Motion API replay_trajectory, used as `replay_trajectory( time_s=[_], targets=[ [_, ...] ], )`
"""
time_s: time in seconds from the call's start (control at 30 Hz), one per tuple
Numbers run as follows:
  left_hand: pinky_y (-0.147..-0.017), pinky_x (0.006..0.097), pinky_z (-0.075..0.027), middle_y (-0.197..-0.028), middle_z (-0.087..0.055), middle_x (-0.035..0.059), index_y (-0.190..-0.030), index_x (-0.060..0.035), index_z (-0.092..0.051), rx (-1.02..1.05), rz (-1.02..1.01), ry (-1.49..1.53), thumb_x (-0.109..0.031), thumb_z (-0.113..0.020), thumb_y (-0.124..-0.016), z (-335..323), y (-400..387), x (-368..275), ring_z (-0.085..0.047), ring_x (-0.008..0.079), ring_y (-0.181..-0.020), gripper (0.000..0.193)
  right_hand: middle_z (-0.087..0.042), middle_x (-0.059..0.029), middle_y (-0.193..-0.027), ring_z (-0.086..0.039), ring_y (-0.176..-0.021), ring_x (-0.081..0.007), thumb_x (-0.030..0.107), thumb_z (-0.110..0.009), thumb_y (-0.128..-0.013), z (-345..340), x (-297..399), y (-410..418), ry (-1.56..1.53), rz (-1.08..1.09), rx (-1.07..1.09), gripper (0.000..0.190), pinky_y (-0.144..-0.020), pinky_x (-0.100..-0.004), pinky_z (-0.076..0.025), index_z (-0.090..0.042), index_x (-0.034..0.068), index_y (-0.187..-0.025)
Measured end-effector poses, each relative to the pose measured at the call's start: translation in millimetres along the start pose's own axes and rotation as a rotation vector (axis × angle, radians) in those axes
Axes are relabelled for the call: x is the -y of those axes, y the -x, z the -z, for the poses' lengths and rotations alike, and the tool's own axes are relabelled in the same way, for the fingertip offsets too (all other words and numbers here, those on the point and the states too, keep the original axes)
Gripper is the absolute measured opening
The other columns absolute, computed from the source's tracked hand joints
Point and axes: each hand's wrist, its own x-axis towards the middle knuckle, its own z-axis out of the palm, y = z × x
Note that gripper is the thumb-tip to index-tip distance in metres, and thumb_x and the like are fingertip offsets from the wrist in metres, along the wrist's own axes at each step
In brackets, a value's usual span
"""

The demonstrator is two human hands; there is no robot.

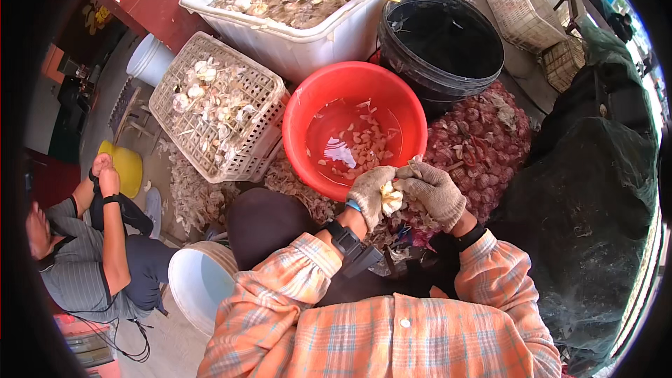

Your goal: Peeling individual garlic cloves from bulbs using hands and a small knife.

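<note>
My left hand [371, 194], in a knitted work glove, grips a garlic bulb [391, 199] near the front rim of a red plastic basin [296, 131]. Close beside it is my right hand [437, 195], also gloved, with fingers pinched around a small thin object [415, 169]. Whether that is a blade or a piece of garlic cannot be told. Peeled garlic cloves [370, 142] lie in shallow water inside the basin. To the right, a red mesh sack of garlic bulbs [478, 142] rests against the basin.
A vented plastic crate [210, 50] with garlic and skins stands left, below a white tub [294, 47]. A black bucket [443, 37] stands behind the sack. Dark netting [583, 205] rises at right. A seated person [100, 268] and white bucket [202, 283] are at left.
</note>
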Motion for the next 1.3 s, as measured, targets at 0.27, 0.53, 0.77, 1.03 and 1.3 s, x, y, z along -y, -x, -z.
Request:
replay_trajectory(
  time_s=[0.27, 0.53, 0.77, 1.03, 1.3],
  targets=[
    [-0.058, 0.0284, -0.053, -0.091, -0.066, 0.0061, -0.110, -0.0030, -0.064, 0.087, -0.364, -0.077, -0.018, -0.059, -0.094, 2, 5, 12, -0.063, 0.0160, -0.071, 0.023, -0.059, 0.0029, -0.070, -0.047, -0.049, -0.0036, 0.018, -0.063, -0.095, 11, -23, -11, -0.022, -0.091, 0.003, 0.023, -0.042, -0.0202, -0.036, -0.067, 0.003, -0.112],
    [-0.069, 0.0294, -0.056, -0.098, -0.068, 0.0103, -0.112, 0.0025, -0.062, 0.126, -0.397, -0.079, -0.009, -0.059, -0.093, 5, 11, 8, -0.066, 0.0168, -0.078, 0.023, -0.060, 0.0014, -0.074, -0.049, -0.051, -0.0043, 0.018, -0.061, -0.095, 1, -14, -11, -0.271, -0.062, -0.199, 0.017, -0.043, -0.0199, -0.038, -0.064, 0.005, -0.106],
    [-0.062, 0.0286, -0.054, -0.086, -0.067, 0.0085, -0.106, 0.0028, -0.062, 0.107, -0.326, -0.064, -0.006, -0.062, -0.091, -11, 19, 3, -0.063, 0.0149, -0.070, 0.018, -0.065, -0.0023, -0.094, -0.060, -0.085, -0.0083, 0.002, -0.062, -0.091, 8, -23, -8, -0.013, 0.294, -0.073, 0.021, -0.076, -0.0235, -0.048, -0.063, 0.002, -0.111],
    [-0.052, 0.0286, -0.050, -0.075, -0.064, 0.0096, -0.096, 0.0045, -0.062, 0.014, -0.254, -0.215, -0.005, -0.068, -0.087, -11, 22, -4, -0.060, 0.0166, -0.058, 0.014, -0.067, -0.0096, -0.094, -0.066, -0.087, -0.0198, -0.002, -0.067, -0.081, 7, -16, -5, 0.382, 0.465, -0.104, 0.024, -0.080, -0.0309, -0.052, -0.066, 0.001, -0.105],
    [-0.049, 0.0293, -0.047, -0.070, -0.059, 0.0056, -0.089, 0.0007, -0.062, -0.033, -0.228, -0.209, -0.003, -0.065, -0.084, -13, 25, -6, -0.056, 0.0145, -0.056, 0.006, -0.068, -0.0097, -0.093, -0.067, -0.088, -0.0238, 0.002, -0.069, -0.082, 4, -18, -3, 0.501, 0.459, -0.097, 0.025, -0.080, -0.0344, -0.053, -0.066, 0.001, -0.107]
  ],
)
